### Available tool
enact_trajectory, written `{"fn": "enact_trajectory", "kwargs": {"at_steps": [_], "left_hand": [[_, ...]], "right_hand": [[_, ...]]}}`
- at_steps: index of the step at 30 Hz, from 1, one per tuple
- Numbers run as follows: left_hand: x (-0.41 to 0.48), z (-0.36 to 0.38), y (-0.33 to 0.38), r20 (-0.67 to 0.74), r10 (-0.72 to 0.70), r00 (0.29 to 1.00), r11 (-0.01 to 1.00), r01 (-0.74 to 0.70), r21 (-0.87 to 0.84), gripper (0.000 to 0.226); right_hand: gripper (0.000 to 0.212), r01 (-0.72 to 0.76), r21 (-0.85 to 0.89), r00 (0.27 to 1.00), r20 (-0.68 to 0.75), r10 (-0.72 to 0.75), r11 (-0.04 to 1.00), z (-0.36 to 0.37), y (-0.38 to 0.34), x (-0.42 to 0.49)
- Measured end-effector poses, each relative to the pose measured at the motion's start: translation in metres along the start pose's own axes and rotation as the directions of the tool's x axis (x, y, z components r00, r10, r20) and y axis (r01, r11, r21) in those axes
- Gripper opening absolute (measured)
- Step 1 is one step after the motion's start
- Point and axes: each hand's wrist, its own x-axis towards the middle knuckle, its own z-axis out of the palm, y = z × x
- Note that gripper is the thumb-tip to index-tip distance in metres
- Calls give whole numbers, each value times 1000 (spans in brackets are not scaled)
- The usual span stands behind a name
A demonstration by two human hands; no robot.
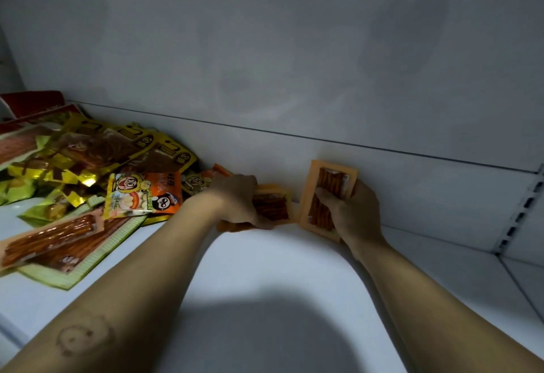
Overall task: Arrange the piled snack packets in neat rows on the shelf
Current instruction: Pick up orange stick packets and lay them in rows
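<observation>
Snack packets (88,160): loose pile at the left of the frame, on a white shelf (265,269). Head view only.

- Pile is glossy film bags, overlapping at mixed angles. Yellow packets (164,149) with clear windows lie at the back. Crinkled gold foil sits mid-pile and throws glare, so print there is unreadable.
- Cartoon packet (144,193): orange and white, flat, on top at the pile's right edge.
- Green-bordered packet (73,255): rectangular, nearest the camera. A long orange stick packet (50,240) lies across it, cut off by the left frame edge.
- Red packet (32,105), upper left: only part shows, too dark to read.
- Left hand (235,202), centre: palm down over a flat orange packet (272,205), fingers curled round its near edge. The hand hides most of it; a clear window with brown sticks shows.
- Right hand (353,210), just right of centre: grips the upright orange packet (326,193), thumb on the front window, fingers behind. It stands on end, tilted slightly, at the back wall (294,49). Cannot tell if it touches the wall.
- The two orange packets are near each other but apart.
- Shelf surface is smooth, matte white. A big shadow covers the lower centre.
- Slotted upright (524,205), metal, at the right edge, partly cut off.
- Lighting is dim, packet text blurred throughout.
</observation>
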Motion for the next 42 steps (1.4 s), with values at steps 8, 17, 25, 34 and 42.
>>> {"fn": "enact_trajectory", "kwargs": {"at_steps": [8,17,25,34,42], "left_hand": [[6,1,13,-375,-70,925,870,-127,-476,37],[-8,35,60,-275,132,952,96,-288,-953,19],[-13,40,62,-233,365,902,203,-321,-925,39],[-10,44,64,-257,461,849,283,-415,-864,57],[-6,47,67,-328,371,869,-1,-353,-935,37]], "right_hand": [[13,-78,77,997,-8,79,994,-16,-19,1],[19,-205,104,972,141,189,973,-54,-53,-31],[11,-215,-34,976,-17,215,976,-61,-30,-53],[18,-182,-57,983,-8,182,982,-68,-31,-62],[14,-226,133,964,-111,241,965,-68,-39,-59]]}}
